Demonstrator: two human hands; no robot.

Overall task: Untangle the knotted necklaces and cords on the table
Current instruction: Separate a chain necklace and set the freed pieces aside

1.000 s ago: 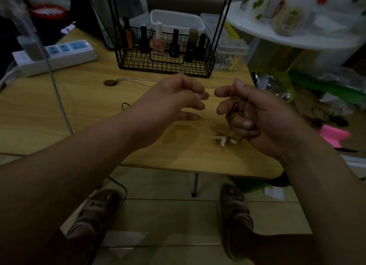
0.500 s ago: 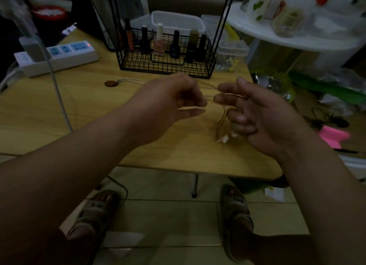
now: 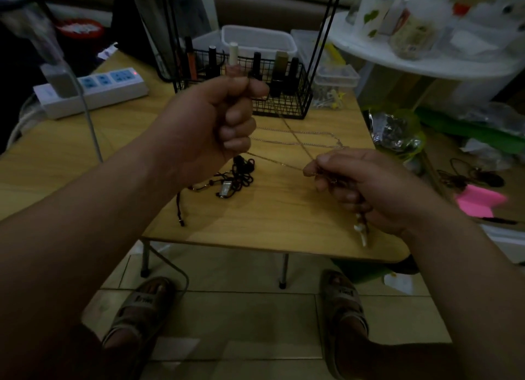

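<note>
A thin gold chain necklace (image 3: 295, 137) stretches in the air between my two hands above the wooden table (image 3: 284, 218). My left hand (image 3: 216, 118) is raised in a fist, shut on one part of the chain. My right hand (image 3: 358, 186) is lower, pinching the chain at thumb and forefinger; a pale shell-like pendant (image 3: 361, 229) dangles below that hand. A silver chain (image 3: 312, 145) lies on the table behind them. A tangle of dark cord (image 3: 227, 181) with a small metal piece lies on the table under my left wrist.
A black wire basket (image 3: 278, 101) with nail polish bottles stands at the table's back. A white power strip (image 3: 93, 91) with a cable sits at the left. Clear plastic boxes (image 3: 335, 78) stand at the back right. Floor clutter and a white shelf fill the right side.
My hands have pulled apart: the left rose toward the basket, the right dropped to the lower right. The chain is now drawn taut, and the dark cord tangle has come into view.
</note>
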